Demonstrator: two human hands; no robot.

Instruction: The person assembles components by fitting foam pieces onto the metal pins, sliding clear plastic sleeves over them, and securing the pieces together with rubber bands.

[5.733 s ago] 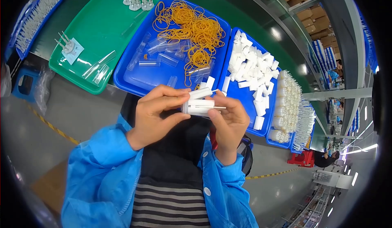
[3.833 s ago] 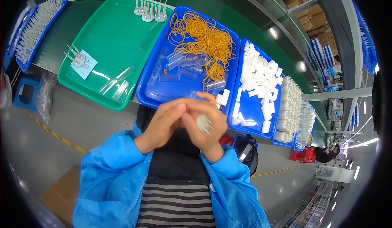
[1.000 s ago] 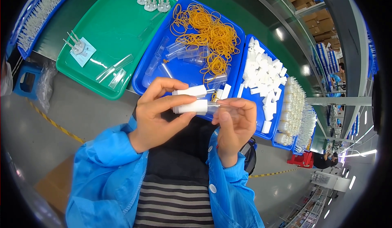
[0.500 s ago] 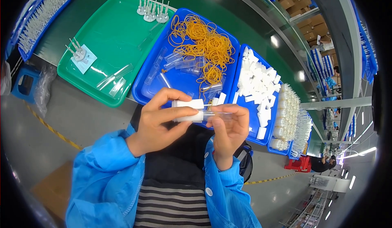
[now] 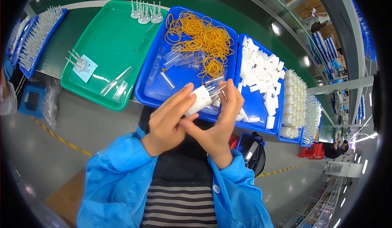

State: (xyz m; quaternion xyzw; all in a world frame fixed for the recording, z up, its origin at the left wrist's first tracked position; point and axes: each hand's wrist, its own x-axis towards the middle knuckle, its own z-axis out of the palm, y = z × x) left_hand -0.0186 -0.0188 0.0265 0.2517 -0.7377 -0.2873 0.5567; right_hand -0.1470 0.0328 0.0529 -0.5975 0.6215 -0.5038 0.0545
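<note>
In front of me my left hand (image 5: 173,121) holds white foam-like pieces (image 5: 199,100) between its fingers, tilted up to the right. A clear tube (image 5: 216,90) and a thin rod stick out of their far end. My right hand (image 5: 222,124) has its fingertips at the clear tube and its thumb under the lower end of the white pieces. Just beyond the hands lies a blue tray (image 5: 143,90) with tan rubber bands (image 5: 206,36) and clear plastic sleeves (image 5: 175,60). The palms partly hide how the pieces fit together.
A green tray (image 5: 110,36) at the left holds small pronged stands (image 5: 146,13), a paper slip and clear sleeves. On the right, another blue tray (image 5: 255,119) carries loose white pieces (image 5: 263,68). Stacked white bundles (image 5: 294,101) follow further right. A blue stool (image 5: 32,99) stands at the left.
The white pieces have turned from level to tilted, far end up. My right hand's thumb has come left to their lower end, and its fingers have risen along the tube.
</note>
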